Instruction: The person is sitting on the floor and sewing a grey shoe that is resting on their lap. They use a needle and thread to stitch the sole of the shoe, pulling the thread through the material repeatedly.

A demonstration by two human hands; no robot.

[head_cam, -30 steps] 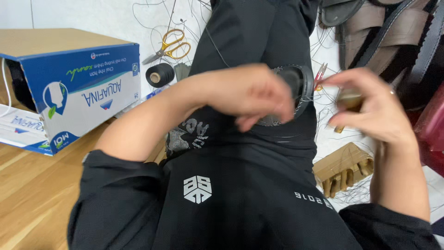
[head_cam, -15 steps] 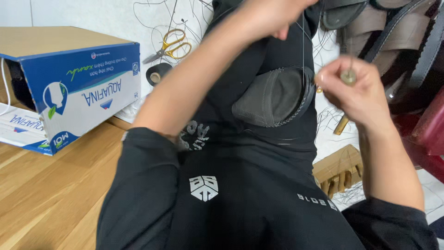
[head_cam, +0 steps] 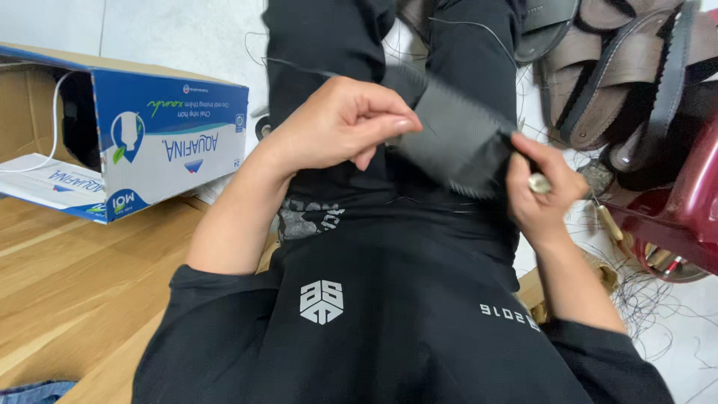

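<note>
Dark grey fabric piece point(head_cam: 456, 142): ribbed or stitched along its edge, held up between both hands over the lap, somewhat blurred. A thin thread point(head_cam: 321, 71) runs from above the left hand toward the fabric's upper edge.

Left hand point(head_cam: 340, 123): fingers curled, thumb and forefinger pinched together at the fabric's left edge; whether it pinches thread or cloth cannot be told from this view.

Right hand point(head_cam: 542, 198): closed on the fabric's right lower corner, with a small pale metallic object point(head_cam: 538, 182) held in the fingers, possibly a tool handle.

Beneath both hands: black clothing point(head_cam: 389, 299) with white printed marks.

Left of the left hand: a blue and white cardboard box point(head_cam: 168, 146) lying on its side on the wooden bench point(head_cam: 67, 277).

Right of and above the right hand: brown leather sandals point(head_cam: 621, 67), and a dark red plastic stool point(head_cam: 688, 202). Loose black threads point(head_cam: 643, 299) lie on the pale floor below the stool.
</note>
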